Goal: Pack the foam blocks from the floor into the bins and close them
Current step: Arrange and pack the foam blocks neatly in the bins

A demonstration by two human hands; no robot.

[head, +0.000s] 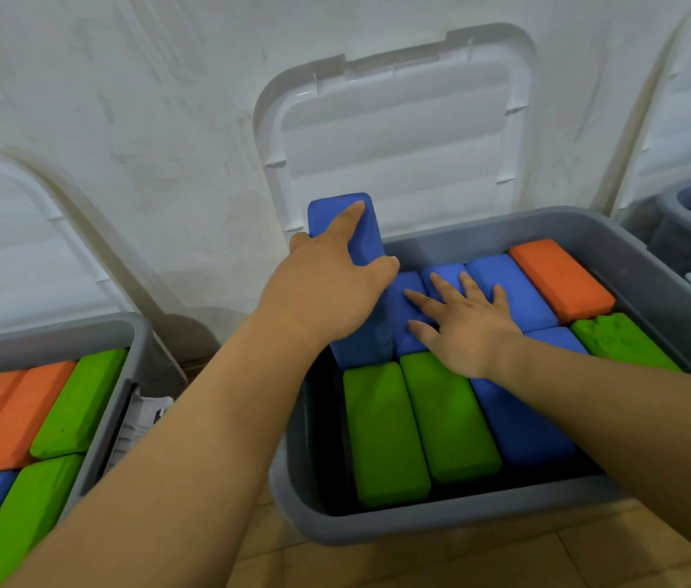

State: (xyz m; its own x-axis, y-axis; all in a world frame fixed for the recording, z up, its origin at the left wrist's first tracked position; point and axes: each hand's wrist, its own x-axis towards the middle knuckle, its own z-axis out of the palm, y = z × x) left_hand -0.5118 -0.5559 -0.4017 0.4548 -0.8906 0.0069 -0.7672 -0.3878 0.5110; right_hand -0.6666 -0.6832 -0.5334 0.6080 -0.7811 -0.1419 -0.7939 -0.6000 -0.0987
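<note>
- Showed, at far left, a left bin (pixel 136 333) standing open, already packed with orange, green and blue blocks.
- Left of centre, gripped a blue foam block (pixel 367 244) with the left hand (pixel 327 286): thumb on one long edge, curled fingers on the other, index finger laid straight along the face.
- Held that block tilted on end at the far left corner of the middle bin (pixel 420 524), long axis running up and away toward the raised lid (pixel 399 142), top end well above the rim, lower end down in the back row.
- At centre, pressed the right hand (pixel 471 333) flat, fingers straight and spread, on the blue back-row blocks (pixel 517 286) just beside that lower end; gripped nothing.
- Probably called next for tipping the block down flat, parallel to its neighbours; left hand nearer and already on it.
- Further right, showed an orange block (pixel 560 278) in the far right corner, then a third bin (pixel 670 214) at the edge.
</note>
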